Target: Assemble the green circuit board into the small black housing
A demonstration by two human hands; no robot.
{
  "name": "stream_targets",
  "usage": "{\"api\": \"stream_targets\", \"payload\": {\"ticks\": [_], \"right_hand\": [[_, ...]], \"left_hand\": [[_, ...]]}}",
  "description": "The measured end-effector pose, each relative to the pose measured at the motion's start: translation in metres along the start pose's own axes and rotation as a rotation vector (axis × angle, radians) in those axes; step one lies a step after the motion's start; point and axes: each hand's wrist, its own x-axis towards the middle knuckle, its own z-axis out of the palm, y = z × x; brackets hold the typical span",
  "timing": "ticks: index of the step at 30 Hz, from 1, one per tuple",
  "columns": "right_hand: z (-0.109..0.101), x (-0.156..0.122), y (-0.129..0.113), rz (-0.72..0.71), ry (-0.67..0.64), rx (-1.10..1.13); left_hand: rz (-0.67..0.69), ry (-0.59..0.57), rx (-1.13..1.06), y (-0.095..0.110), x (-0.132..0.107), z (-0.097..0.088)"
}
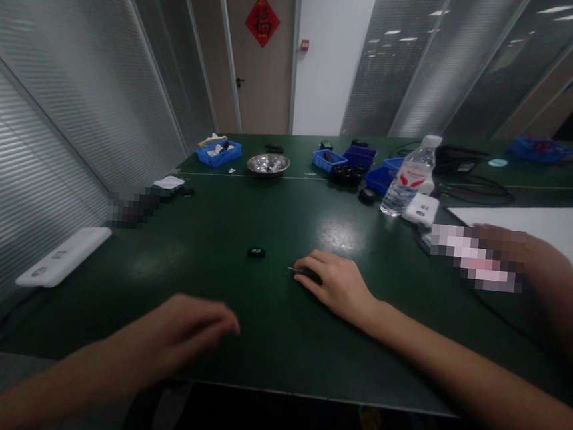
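My right hand [334, 279] rests on the green table, its fingers closed around a small screwdriver-like tool [313, 275] with a dark handle. The tool's thin metal tip points left. To the left of that tip lies a small black device [256, 252] with faint light marks on its top; neither hand touches it. Near the table's front edge, my left hand [194, 321] hovers slightly blurred. Its fingers are loosely bent and apart from the thumb, and I see nothing held in it.
A white power strip [65, 257] lies at left. Farther back are a blue basket [219, 153], a metal bowl [268, 165], blue trays [329, 160] and a water bottle [410, 176]. At right, another person's hand [519, 245] is beside a blurred-out object and a white sheet [541, 227].
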Motion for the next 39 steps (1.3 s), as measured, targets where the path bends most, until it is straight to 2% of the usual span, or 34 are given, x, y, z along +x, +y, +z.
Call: {"api": "stream_targets", "payload": {"ticks": [2,4,6,9,12,14,20,31,39], "right_hand": [[0.0,0.001,0.002,-0.006,-0.002,0.024],[0.0,0.002,0.003,-0.01,-0.009,0.055],[-0.001,0.002,0.004,-0.01,-0.018,0.088],[-0.002,0.003,0.005,-0.017,-0.025,0.113],[-0.003,0.003,0.004,-0.024,-0.022,0.088],[-0.002,0.002,0.002,-0.021,-0.019,0.07],[-0.002,0.0,-0.002,-0.005,-0.015,0.1],[-0.002,-0.002,0.001,-0.041,0.015,0.237],[-0.003,-0.005,-0.003,-0.035,-0.004,0.219]], "left_hand": [[0.124,0.18,0.217,0.005,0.049,-0.019],[0.204,0.282,0.32,0.0,0.091,-0.024],[0.281,0.24,0.319,-0.007,0.12,-0.016],[0.411,0.164,0.272,-0.008,0.14,0.006],[0.464,0.138,0.21,0.002,0.14,0.025],[0.459,0.142,0.183,0.006,0.138,0.029],[0.441,0.164,0.125,0.003,0.134,0.026],[0.452,0.128,0.088,0.005,0.131,0.024],[0.483,0.109,0.089,0.007,0.127,0.026]]}}
